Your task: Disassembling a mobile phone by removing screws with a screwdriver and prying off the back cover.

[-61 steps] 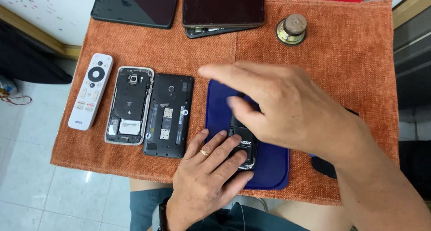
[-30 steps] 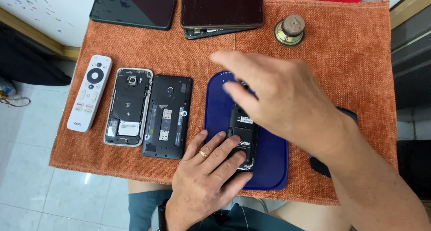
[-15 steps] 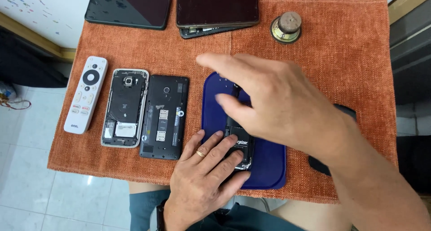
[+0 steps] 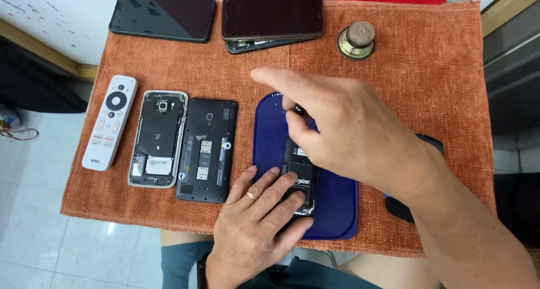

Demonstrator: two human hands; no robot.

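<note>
A: What's changed?

B: My right hand (image 4: 349,137) has risen a little off the small phone (image 4: 301,176) since a second ago. More of the phone's open back shows now, battery (image 4: 301,179) included. Forefinger points out toward the far phones; thumb and middle finger pinch something small and dark (image 4: 299,109). What it is, I cannot tell.

A: And the left?

B: My left hand (image 4: 259,221) hasn't budged. It lies flat, fingers spread on the phone's near end, pinning it to the blue tray (image 4: 337,210). It grips nothing, just presses.

A: So where does that leave things?

B: The phone sits in the tray's middle, held steady, back exposed. I judge a small part has just come away from it.

A: Room to move?

B: Tight on the left: a black phone (image 4: 206,149) lies just beside the tray, then a silver one (image 4: 157,138), then a white remote (image 4: 109,122) at the mat's (image 4: 427,86) edge. Far side holds two dark phones (image 4: 162,16) (image 4: 272,14) and a round brass piece (image 4: 356,40). To the right, bare mat past the tray, though a dark thing (image 4: 400,209) lies partly under my forearm. The tray nearly reaches the near edge.
</note>
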